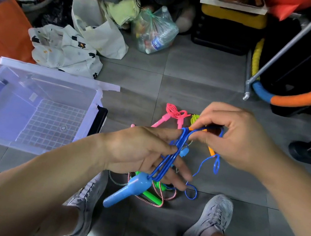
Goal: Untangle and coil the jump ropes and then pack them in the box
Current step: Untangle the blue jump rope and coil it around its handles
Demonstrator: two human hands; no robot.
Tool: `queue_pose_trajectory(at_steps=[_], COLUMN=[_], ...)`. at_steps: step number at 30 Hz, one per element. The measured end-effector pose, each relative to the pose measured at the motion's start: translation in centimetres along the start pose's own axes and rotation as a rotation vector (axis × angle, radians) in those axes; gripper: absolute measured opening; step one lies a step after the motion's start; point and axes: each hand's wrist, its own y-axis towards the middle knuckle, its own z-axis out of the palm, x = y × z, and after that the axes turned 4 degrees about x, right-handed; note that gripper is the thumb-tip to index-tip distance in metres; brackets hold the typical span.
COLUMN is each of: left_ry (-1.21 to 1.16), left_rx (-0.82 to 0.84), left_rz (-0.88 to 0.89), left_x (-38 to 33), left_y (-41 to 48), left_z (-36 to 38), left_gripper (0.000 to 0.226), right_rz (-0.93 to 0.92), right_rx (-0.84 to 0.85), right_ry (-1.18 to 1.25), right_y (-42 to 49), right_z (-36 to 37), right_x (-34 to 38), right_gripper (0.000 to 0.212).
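**Rope one of several half coiled, box bare**

Coiling of the blue jump rope [166,159] is under way and no packing shows yet. The left grip [142,150] holds several long loops of it laid across the palm, the thumb closed over the strands and the fingers fairly straight. One blue handle [128,190] hangs from the loops toward seven o'clock. The right grip [234,137] pinches the rope between thumb and forefinger at the top of the loops, the other fingers curled loosely. A kinked loose tail drops from it toward five o'clock down to the floor [187,66], so I judge a few more turns are needed.

The clear box [57,73] sits open at nine o'clock from the hands, with no rope in it.

At twelve o'clock from the left grip the pink rope [173,112] lies bunched with its handles together, seemingly coiled. Just beside it, an orange-handled rope [211,150] is mostly hidden behind the right grip, so its state is unclear. At six o'clock, green handles [152,194] and a striped cord [156,204] lie loose and overlapping, apparently untangled by no one yet. Most of the task looks left to do.
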Motion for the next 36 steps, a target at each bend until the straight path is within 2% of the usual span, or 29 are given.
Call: queue_pose_trajectory(at_steps=[4,6,7,10,12,14,16,18,21,23,25,27,28,30,34,36], left_ry=[-0.042,-0.096,-0.138,-0.238,-0.275,-0.314,-0.332,-0.357,-0.408,-0.410,-0.368,-0.238,-0.157,-0.052,0.105,0.079], left_rx=[0.043,0.087,0.101,0.102,0.122,0.134,0.064,-0.050,-0.255,-0.394,-0.482,-0.545,-0.566,-0.541,-0.267,-0.159], left_rz=[-0.036,0.007,0.044,0.147,0.199,0.254,0.311,0.377,0.470,0.499,0.516,0.482,0.448,0.373,0.177,0.102], left_x=[0.4,0.1,-0.2,-1.3,-1.7,-1.9,-2.1,-2.5,-2.7,-2.3,-1.8,-1.3,-1.1,-0.5,0.6,0.7], left_y=[-0.1,-0.3,-0.4,-0.8,-0.9,-1.0,-1.0,-0.7,-0.3,-0.1,0.0,0.3,0.4,0.8,0.6,0.4], left_z=[0.0,0.2,0.1,-0.5,-0.6,-0.5,-0.6,-0.9,-1.5,-2.2,-2.7,-2.5,-2.0,-1.1,-0.1,0.2], left_gripper=[0.043,0.037,0.037,0.044,0.046,0.049,0.050,0.048,0.045,0.046,0.048,0.047,0.046,0.045,0.041,0.045], right_rz=[-0.001,0.042,0.104,0.360,0.454,0.499,0.536,0.530,0.509,0.479,0.383,0.280,0.248,0.210,0.169,0.211], right_rx=[-0.029,-0.079,-0.091,-0.030,0.047,0.152,0.168,0.084,0.057,0.158,0.335,0.458,0.470,0.415,0.157,0.003], right_ry=[-0.053,-0.030,0.024,0.410,0.555,0.515,0.504,0.518,0.571,0.601,0.497,0.354,0.330,0.380,0.433,0.462], right_y=[0.3,0.3,0.4,0.6,0.4,-0.1,-0.6,-1.0,-1.6,-1.8,-2.0,-2.0,-1.9,-1.4,-0.1,0.5], right_z=[-0.7,-0.3,0.1,1.7,2.9,4.6,6.3,7.6,7.9,7.4,6.3,5.1,4.5,3.3,1.3,0.6], right_x=[-0.1,-0.5,-0.7,-0.9,-0.8,-0.6,-0.3,0.2,1.3,1.8,2.2,2.5,2.5,2.6,2.2,1.6], right_gripper=[0.011,0.020,0.029,0.052,0.044,0.032,0.033,0.043,0.032,0.030,0.026,0.027,0.028,0.023,0.017,0.014])
